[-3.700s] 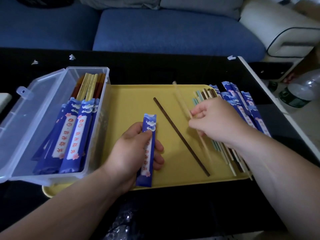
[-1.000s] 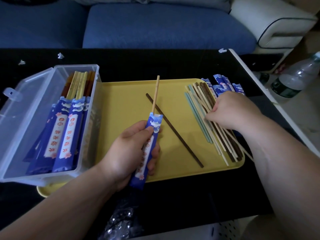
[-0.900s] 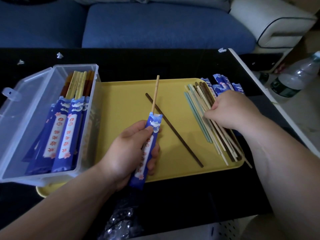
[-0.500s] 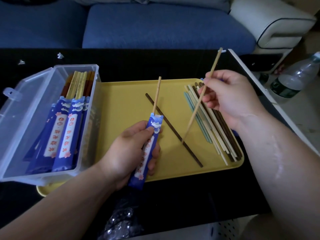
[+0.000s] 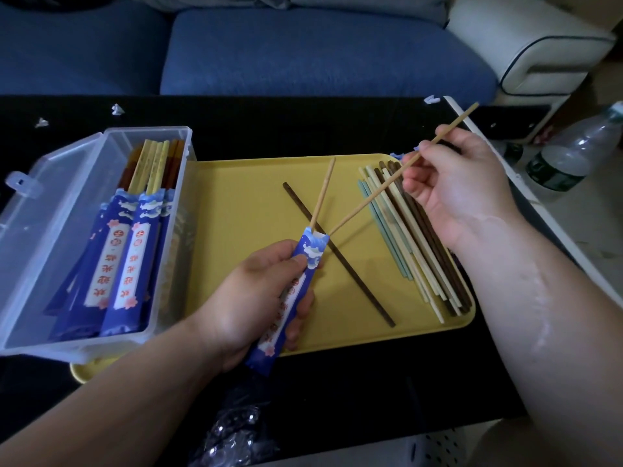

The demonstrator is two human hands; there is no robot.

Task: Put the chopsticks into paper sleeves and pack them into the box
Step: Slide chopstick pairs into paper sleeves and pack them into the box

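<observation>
My left hand [image 5: 256, 298] grips a blue paper sleeve [image 5: 290, 298] over the yellow tray [image 5: 242, 203]. One light wooden chopstick [image 5: 323, 193] stands out of the sleeve's open top. My right hand [image 5: 451, 183] pinches a second light chopstick [image 5: 381, 190], slanted down to the left, its lower tip at the sleeve's mouth. A single dark chopstick [image 5: 337, 254] lies diagonally on the tray. Several loose chopsticks [image 5: 414, 244] in light, teal and dark colours lie at the tray's right side. The clear plastic box [image 5: 67, 230] on the left holds several sleeved chopsticks [image 5: 124, 261].
The box's lid [image 5: 23, 183] hangs open to the left. A plastic bottle [image 5: 569, 156] stands off the table at the right. A blue sofa [image 5: 303, 48] runs along the far side. A crumpled clear wrapper [image 5: 232, 433] lies at the near table edge.
My right hand lifted a light chopstick from the loose pile and brought its tip down to the sleeve's mouth. My left hand kept holding the sleeve with the first chopstick in it.
</observation>
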